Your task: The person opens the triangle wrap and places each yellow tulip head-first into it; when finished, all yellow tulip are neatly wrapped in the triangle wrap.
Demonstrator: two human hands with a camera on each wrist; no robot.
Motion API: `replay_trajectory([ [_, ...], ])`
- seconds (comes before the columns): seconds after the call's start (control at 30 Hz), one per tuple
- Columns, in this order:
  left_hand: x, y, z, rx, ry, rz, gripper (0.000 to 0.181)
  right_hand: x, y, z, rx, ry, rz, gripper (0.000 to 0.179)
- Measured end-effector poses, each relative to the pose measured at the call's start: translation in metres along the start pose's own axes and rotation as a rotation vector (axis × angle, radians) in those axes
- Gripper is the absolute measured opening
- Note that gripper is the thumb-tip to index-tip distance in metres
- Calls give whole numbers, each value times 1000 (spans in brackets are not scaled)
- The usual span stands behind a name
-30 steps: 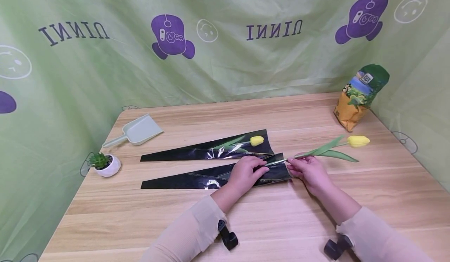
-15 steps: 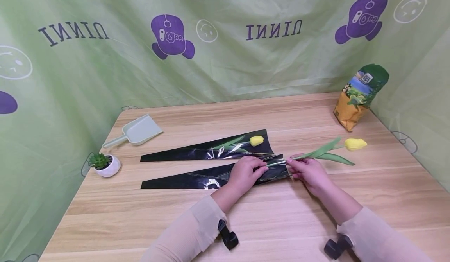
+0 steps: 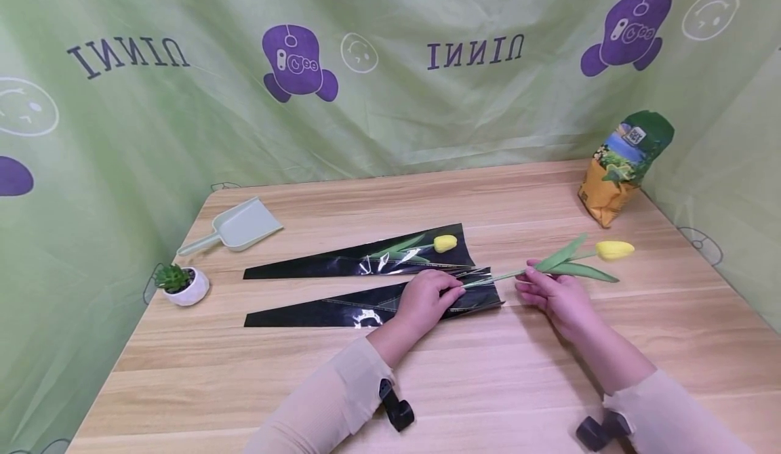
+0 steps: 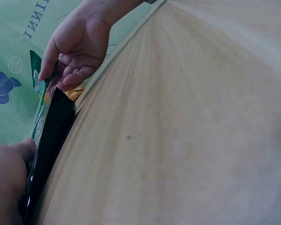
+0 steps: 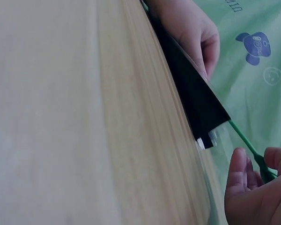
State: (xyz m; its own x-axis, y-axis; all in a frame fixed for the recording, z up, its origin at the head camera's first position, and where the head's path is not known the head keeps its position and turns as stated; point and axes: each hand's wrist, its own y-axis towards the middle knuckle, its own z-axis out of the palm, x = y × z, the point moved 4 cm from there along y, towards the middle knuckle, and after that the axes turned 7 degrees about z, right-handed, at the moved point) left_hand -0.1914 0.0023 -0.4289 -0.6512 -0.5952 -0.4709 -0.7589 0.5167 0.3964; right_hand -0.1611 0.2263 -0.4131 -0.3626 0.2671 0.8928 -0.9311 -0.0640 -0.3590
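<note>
An artificial yellow tulip (image 3: 613, 251) with green leaves lies at the right in the head view, its stem running left into the mouth of a black flower sleeve (image 3: 360, 310). My right hand (image 3: 558, 299) pinches the stem just below the leaves, between thumb and forefinger. In the right wrist view the green stem (image 5: 243, 133) spans the gap between that hand and the sleeve. My left hand (image 3: 430, 299) lies across the sleeve near its wide end, thumb and fingertips pinching it beside the stem. How far the stem reaches inside is hidden under this hand.
Just behind lies a second black sleeve (image 3: 305, 267) with a yellow tulip (image 3: 445, 243) inside. A pale dustpan (image 3: 247, 225) and a potted succulent (image 3: 183, 286) are at the left. A colourful bag (image 3: 625, 169) stands at the table's back right.
My right hand has shifted right along the stem, away from the sleeve mouth to the leaves. The tulip has moved slightly left. My left hand has stayed in place.
</note>
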Motion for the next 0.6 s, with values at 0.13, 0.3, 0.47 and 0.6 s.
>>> replay_trajectory([
  [0.13,0,0,0,11,12,-1,18,3,-4,-9,17,131,-49,11],
  [0.3,0,1,0,16,22,-2,18,6,-5,-18,25,212,-69,6],
  [0.47,0,0,0,16,23,-2,18,7,-6,-27,-54,247,-73,8],
  [0.6,0,-1,0,15,6,-7,19,7,-7,-33,-114,277,-73,5],
])
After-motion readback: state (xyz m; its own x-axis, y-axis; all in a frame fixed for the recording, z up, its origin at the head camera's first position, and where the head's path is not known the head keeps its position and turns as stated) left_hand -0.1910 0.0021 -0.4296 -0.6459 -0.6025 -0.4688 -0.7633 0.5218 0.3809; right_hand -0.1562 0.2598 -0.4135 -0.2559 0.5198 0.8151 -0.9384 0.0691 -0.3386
